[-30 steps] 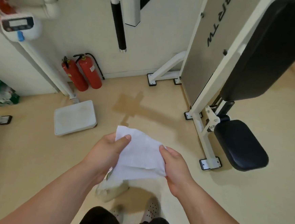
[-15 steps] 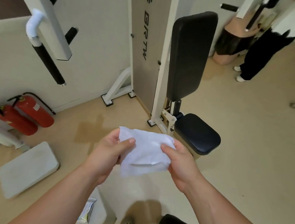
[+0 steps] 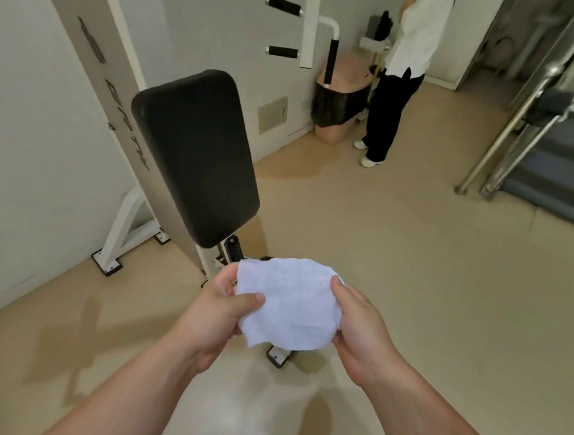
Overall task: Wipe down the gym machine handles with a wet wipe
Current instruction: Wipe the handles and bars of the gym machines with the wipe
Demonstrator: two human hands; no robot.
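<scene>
Both my left hand (image 3: pixel 218 309) and right hand (image 3: pixel 361 321) pinch the white wet wipe (image 3: pixel 289 301), near the black back pad (image 3: pixel 196 155).

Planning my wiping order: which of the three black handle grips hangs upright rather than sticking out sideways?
The long grip on the curved white tube, before the pink bin. The upper short grip and lower short grip both point sideways.

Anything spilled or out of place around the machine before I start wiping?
A darker, irregular floor patch by the pink bin looks like a spill or stain; it may be shadow. Nothing else stands out.
</scene>
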